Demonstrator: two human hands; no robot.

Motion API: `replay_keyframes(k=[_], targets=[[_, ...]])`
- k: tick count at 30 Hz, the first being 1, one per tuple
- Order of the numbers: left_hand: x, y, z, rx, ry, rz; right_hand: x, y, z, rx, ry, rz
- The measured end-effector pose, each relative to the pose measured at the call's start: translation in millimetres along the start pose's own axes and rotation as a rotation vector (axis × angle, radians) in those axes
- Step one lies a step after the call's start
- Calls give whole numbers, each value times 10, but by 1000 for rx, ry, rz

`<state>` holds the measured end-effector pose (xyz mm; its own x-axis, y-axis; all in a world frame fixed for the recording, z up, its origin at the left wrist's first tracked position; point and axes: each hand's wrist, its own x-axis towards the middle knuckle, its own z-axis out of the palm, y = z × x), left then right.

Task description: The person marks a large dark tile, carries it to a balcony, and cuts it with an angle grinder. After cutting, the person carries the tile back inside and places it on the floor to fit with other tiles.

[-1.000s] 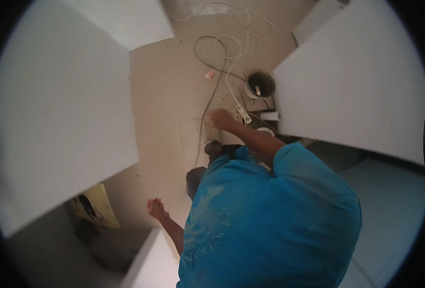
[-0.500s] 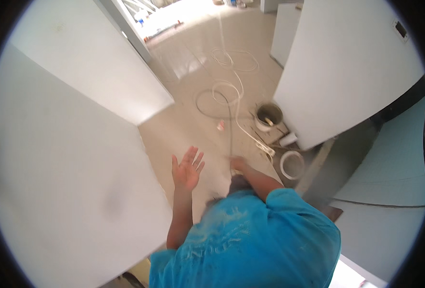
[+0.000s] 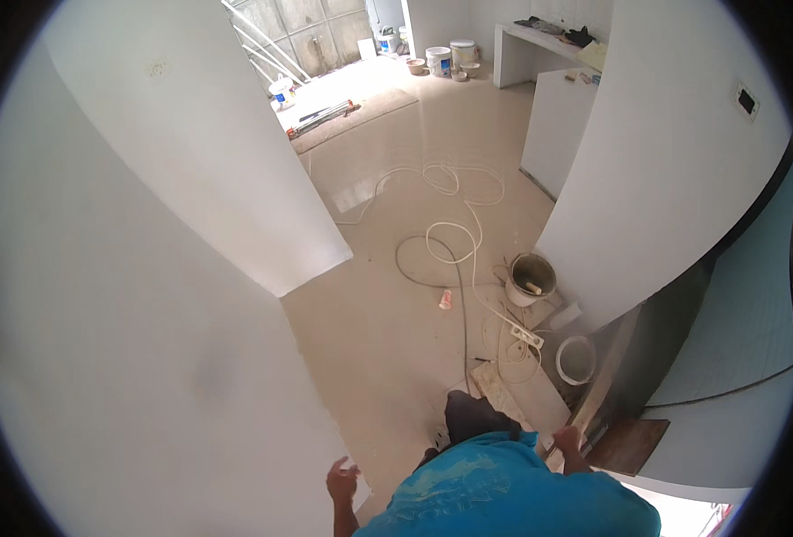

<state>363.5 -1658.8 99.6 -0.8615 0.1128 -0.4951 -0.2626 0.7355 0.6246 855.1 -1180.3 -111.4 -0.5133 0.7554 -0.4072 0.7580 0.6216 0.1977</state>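
At the bottom of the head view, beside the white wall (image 3: 190, 376), is my left hand (image 3: 342, 481). It is empty, with the fingers loosely bent and apart. My right hand (image 3: 568, 440) is curled at the pale wooden strip (image 3: 589, 403) of the doorway; whether it grips the strip or something small is hidden. Just right of it is a brown wooden board (image 3: 634, 446). My blue shirt and dark trousers fill the space between my hands. Beyond them a pale board (image 3: 526, 394) lies on the floor.
A bucket (image 3: 531, 279) with a stick-like piece inside stands by the right wall, near a white power strip (image 3: 527, 336) and a round pale tub (image 3: 576, 360). Looped white cable (image 3: 454, 242) and dark cable (image 3: 464, 331) trail over the tiled floor. Paint buckets (image 3: 439, 62) stand far back.
The view has tilted up, showing more of the far room. My left hand has dropped from its raised, spread pose toward the lower edge. My right hand has moved right, to the wooden strip.
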Motion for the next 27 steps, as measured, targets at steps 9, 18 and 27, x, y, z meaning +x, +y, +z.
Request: replay_keyframes(k=[9,18,27], targets=[[1075,1814,497,305,-82,454,114,-1168,-1383,449,141,133],[2705,1662,717,414,-118,469,1464,-1468,-1680,934,-70,603],[3431,941,-2,432,-34,-278,2604,-2224,-2920,1179,-69,359]])
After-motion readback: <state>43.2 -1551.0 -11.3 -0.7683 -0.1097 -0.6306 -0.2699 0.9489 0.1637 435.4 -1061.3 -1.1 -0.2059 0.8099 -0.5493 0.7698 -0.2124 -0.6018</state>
